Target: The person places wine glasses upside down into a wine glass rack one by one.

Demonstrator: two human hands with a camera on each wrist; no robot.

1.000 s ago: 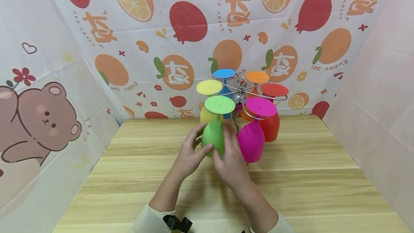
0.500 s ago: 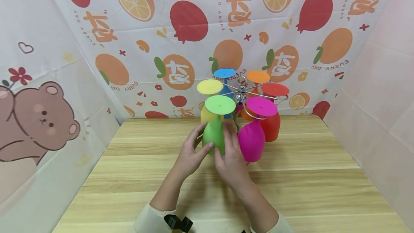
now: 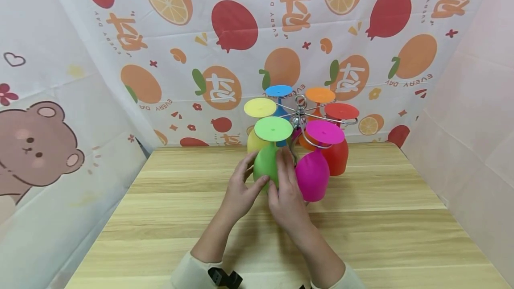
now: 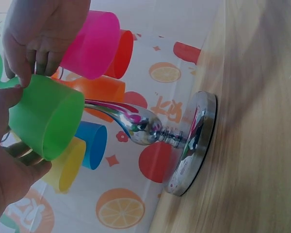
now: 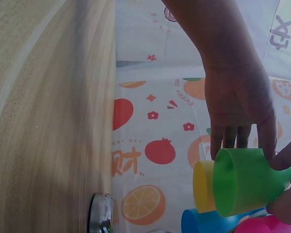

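A green plastic goblet (image 3: 265,164) hangs upside down by its foot from a chrome wire rack (image 3: 300,110). My left hand (image 3: 239,193) grips its bowl from the left, thumb at the front. From the right, my right hand (image 3: 289,197) holds the same bowl, fingers along its side. In the left wrist view the goblet's open rim (image 4: 63,124) faces the table, apart from it. A magenta goblet (image 3: 312,176) hangs just right of my right hand. Behind the green one is a yellow goblet (image 3: 254,142), partly hidden.
Red (image 3: 337,157), orange (image 3: 317,113) and blue goblets (image 3: 280,110) hang around the rack's far side. The rack's round chrome base (image 4: 196,145) stands on the wooden table (image 3: 160,217). A fruit-print cloth (image 3: 180,52) backs the table, with pale cloth on both sides.
Both hands and the green goblet's bowl have shifted slightly right, while its foot stays in the rack. The bear-print cloth at the left has slid left.
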